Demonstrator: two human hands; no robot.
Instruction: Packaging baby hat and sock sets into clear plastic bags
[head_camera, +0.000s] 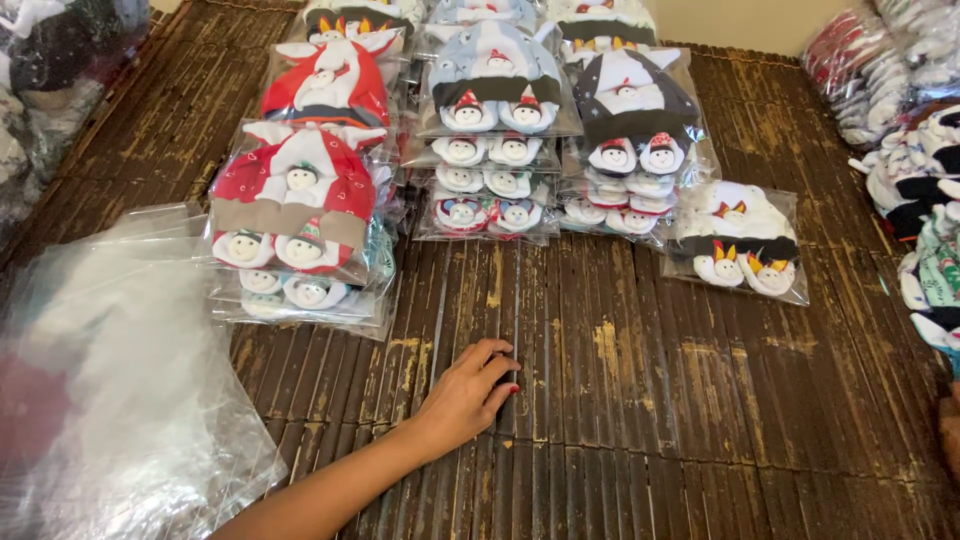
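My left hand (468, 393) lies palm down on the brown slatted bamboo mat (640, 400), with the forearm reaching in from the lower left. Its fingers are loosely bent, the tips touch the slats, and it holds nothing. Nearest to it, just beyond and to the left, is a stack of clear bags with red and white plush caps (293, 215). More bagged caps stand farther back: a grey and white stack (492, 130), a black and white stack (632, 140), and a single white one (738, 242). My right hand does not show.
A loose pile of empty clear plastic bags (110, 370) covers the mat at the left. Unbagged caps and more bags are heaped along the right edge (915, 150). A small skin-coloured sliver (950, 430) at the right border is too cropped to identify.
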